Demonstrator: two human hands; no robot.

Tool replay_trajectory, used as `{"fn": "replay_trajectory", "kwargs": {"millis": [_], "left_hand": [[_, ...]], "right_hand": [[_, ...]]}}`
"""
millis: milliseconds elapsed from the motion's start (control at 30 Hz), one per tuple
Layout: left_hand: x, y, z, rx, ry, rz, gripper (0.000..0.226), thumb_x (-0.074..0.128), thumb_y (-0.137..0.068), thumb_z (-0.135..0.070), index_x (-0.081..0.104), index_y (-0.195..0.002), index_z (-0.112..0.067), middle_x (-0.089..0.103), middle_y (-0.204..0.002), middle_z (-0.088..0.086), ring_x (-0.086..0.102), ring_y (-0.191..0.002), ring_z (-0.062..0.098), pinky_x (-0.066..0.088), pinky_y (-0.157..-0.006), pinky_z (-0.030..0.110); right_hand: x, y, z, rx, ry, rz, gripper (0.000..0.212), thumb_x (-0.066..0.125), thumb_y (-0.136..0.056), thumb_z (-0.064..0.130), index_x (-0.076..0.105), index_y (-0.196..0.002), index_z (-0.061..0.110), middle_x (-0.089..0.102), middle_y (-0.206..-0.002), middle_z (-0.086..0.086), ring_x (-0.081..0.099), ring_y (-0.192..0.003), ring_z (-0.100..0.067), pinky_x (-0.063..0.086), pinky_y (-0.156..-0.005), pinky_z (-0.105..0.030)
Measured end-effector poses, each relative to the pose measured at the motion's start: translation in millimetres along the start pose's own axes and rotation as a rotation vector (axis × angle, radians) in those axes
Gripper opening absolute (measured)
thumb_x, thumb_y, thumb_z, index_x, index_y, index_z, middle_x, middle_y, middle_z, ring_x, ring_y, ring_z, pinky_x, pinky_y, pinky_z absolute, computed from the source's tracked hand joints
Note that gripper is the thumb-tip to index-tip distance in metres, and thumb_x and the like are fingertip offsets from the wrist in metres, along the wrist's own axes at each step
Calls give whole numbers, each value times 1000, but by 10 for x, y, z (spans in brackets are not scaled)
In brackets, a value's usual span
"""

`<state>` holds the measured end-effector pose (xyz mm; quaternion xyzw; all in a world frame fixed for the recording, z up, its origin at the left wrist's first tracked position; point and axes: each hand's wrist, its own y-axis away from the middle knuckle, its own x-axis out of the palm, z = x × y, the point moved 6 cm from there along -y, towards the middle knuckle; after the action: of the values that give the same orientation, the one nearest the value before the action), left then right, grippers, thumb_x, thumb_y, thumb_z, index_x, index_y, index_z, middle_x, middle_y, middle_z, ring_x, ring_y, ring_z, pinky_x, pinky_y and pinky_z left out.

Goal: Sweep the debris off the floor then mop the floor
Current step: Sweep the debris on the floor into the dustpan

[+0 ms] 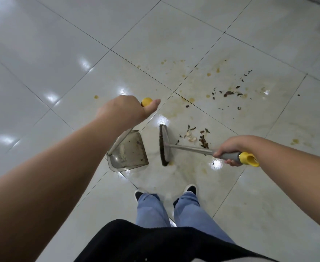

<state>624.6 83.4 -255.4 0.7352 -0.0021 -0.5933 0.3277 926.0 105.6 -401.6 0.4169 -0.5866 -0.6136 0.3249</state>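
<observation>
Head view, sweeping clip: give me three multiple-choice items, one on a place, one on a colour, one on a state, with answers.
1. The broom head lies where relative to the dustpan?
A. inside it
B. beside its open edge, on the person's right
C. behind the shoes

2. The cap on the broom handle is:
A. red
B. yellow
C. green

3. The left hand is:
A. gripping the dustpan handle
B. hanging free
C. flat on the floor

Answers: 1 B, a strip of tile separates them. 2 B, yellow shows beyond the right hand. 3 A, fingers curl round it.
</observation>
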Motion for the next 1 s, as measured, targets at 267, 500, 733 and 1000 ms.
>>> {"fn": "replay_trajectory", "kwargs": {"millis": [267,500,733,1000], "left_hand": [[49,72,-149,-109,240,168,72,39,-77,-75,51,-54,-8,48,-45,4,48,-40,19,38,-46,21],[-87,87,-102,-151,411,235,65,45,-79,-69,47,-57,-8,39,-37,1,34,-30,15,31,-38,17],[-489,13,775,-236,372,-72,68,33,-89,-61,48,-59,-1,43,-52,10,39,-45,21,34,-48,24],[-771,-337,1237,-173,458,-142,70,26,-91,-61,46,-57,-3,45,-53,10,41,-46,23,36,-46,26]], "right_hand": [[-348,197,-196,-102,-80,-166,24,56,-93,15,44,-78,1,48,-52,-10,41,-25,-15,39,-33,-15],[-654,585,-598,-218,-284,-228,22,65,-88,17,55,-97,-1,55,-56,-14,46,-28,-16,41,-35,-17],[-867,658,-413,-293,-515,-253,26,67,-86,18,54,-98,0,52,-52,-12,44,-26,-12,39,-31,-15],[-901,624,542,-287,-705,-125,18,59,-92,21,52,-91,4,47,-54,-10,41,-23,-9,37,-27,-11]]}}
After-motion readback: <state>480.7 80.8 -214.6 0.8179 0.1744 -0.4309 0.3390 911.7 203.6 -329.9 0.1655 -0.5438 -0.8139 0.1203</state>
